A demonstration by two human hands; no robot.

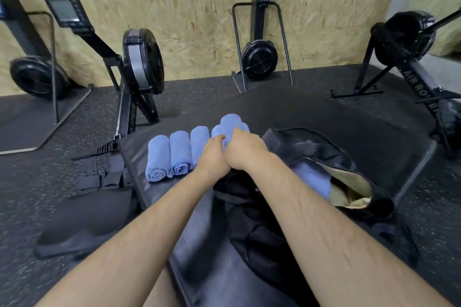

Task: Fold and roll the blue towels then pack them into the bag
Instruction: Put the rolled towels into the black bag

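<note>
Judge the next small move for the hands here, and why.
Probably lift the rolled towel under both hands, left hand and right hand, into the open bag: one towel already lies inside and three rolls still wait beside it.

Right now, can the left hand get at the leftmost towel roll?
Probably yes. The left hand is on the stacked rolls, and the leftmost roll lies uncovered just to its left.

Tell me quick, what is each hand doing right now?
Left hand: closed on a rolled blue towel at the right end of the row.
Right hand: closed on the same towel, beside the left.
</note>
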